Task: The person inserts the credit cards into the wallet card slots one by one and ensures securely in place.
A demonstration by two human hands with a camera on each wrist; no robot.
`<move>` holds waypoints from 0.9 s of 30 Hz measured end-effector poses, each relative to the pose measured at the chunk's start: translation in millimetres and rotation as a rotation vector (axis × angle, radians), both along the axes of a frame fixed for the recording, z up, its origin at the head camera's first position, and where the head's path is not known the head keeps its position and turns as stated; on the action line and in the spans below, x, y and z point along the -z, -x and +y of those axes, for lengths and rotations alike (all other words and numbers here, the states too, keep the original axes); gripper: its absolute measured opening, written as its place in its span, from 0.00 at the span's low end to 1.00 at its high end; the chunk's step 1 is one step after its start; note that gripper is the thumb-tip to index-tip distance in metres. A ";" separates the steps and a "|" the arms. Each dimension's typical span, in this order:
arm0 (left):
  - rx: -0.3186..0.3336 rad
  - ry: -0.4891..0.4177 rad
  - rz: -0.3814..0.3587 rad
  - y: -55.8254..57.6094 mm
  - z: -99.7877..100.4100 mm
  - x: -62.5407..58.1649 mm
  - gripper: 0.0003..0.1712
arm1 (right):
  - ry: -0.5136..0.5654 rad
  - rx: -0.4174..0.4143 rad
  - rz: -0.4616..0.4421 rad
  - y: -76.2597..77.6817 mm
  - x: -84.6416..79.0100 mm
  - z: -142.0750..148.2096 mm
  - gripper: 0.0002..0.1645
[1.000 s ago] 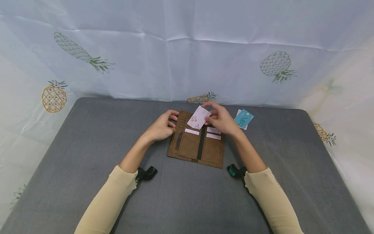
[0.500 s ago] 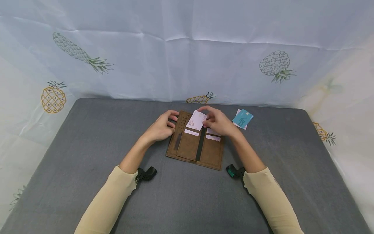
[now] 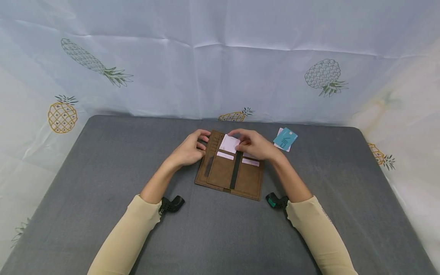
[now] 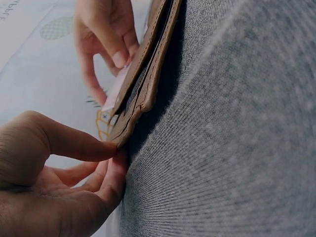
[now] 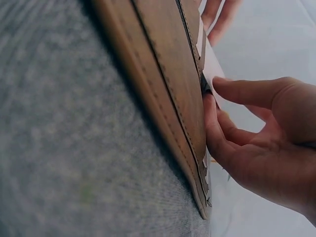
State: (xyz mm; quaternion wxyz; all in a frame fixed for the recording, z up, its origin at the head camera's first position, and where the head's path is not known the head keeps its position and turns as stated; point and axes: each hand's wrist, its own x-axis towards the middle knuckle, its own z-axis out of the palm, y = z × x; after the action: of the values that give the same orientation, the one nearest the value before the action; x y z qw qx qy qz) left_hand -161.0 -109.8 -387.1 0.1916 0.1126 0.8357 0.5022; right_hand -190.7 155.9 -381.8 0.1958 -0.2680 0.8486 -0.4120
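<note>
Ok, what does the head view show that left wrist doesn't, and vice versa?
Only head: the teal VIP card overlapping a pale card, the beige sleeves, and the dark band down the wallet.

Only left wrist: the wallet's layered edge side-on, plus partial lettering on the backdrop.

Both: left hand at the wallet's edge, right hand holding a pink card, grey tabletop, pineapple-print backdrop.

Soft light, faint sheen on pale curtain (image 3: 213, 23), grey cloth (image 5: 74, 128) blurred in right wrist view, apparently out of focus
</note>
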 end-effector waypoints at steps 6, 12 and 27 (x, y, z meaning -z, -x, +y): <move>-0.001 -0.005 -0.006 0.4 0.3 -0.1 0.35 | 0.008 -0.049 0.003 -1.4 -0.7 -2.3 0.25; 0.004 -0.001 -0.002 0.3 0.0 -0.7 0.35 | 0.000 -0.095 -0.006 -2.3 -0.6 -4.1 0.23; 0.012 0.007 0.004 -0.4 0.2 0.3 0.35 | 0.015 -0.089 -0.027 -2.4 0.7 -1.4 0.21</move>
State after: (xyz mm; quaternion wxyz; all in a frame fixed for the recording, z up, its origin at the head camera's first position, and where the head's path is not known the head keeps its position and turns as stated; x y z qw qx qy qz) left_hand -160.5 -109.6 -387.4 0.1934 0.1177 0.8371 0.4979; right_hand -188.3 154.5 -382.5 0.2235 -0.3015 0.8298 -0.4129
